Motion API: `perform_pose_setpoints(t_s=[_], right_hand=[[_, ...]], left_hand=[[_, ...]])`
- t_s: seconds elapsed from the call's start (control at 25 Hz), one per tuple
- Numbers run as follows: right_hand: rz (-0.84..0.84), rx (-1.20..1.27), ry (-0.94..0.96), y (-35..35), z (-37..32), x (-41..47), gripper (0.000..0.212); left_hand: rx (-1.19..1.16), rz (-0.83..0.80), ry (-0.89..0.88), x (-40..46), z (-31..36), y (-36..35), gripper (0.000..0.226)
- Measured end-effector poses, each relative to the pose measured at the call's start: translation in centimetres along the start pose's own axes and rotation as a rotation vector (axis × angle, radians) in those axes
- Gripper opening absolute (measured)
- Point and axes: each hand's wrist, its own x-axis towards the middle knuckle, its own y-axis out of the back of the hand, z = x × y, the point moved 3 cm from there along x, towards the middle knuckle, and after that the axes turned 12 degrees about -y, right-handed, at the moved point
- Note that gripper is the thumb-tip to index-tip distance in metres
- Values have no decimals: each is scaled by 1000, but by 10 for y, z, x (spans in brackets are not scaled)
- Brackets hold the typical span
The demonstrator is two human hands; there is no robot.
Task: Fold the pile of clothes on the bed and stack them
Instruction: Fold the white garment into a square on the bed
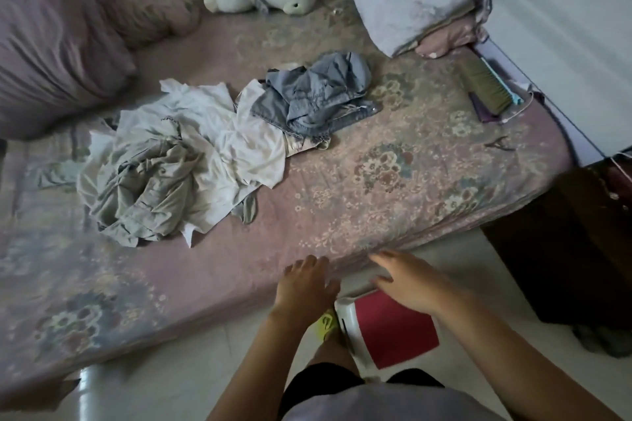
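While both arms reach forward, the hands [355, 280] hover released, fingers spread, beside the bed [342, 215] edge.

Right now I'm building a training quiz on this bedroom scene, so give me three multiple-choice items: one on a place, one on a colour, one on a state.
1. Where does the crumpled blue denim garment lie?
A. on the floor
B. on the pink floral bed, at the right end of the pile
C. on the stool

2. What colour is the seat of the white-framed plastic stool?
A. red
B. green
C. black

3. What are the left hand and right hand doing?
A. each gripping a shirt
B. folding the denim
C. open, holding nothing, near the bed's edge

Answers: 1 B, it rests against the white clothes; 2 A, a red panel shows; 3 C, fingers are spread and bare.
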Motion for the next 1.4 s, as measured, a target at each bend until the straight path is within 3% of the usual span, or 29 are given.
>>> perform_pose_setpoints(t_s=[0.12,0.48,1.0,1.2,1.4], right_hand=[[-9,-25,-28,30,-13,36,51],[-30,-91,48,90,-17,108,51],[-81,-338,234,198,127,239,52],[-49,-337,266,170,125,295,51],[40,-300,268,91,101,412,56]], left_hand=[[-2,17,13,36,-23,22,49],[-1,78,31,103,-45,59,49],[-39,145,297,275,28,43,51],[9,160,263,313,-10,23,57],[80,186,264,378,-118,-45,69]])
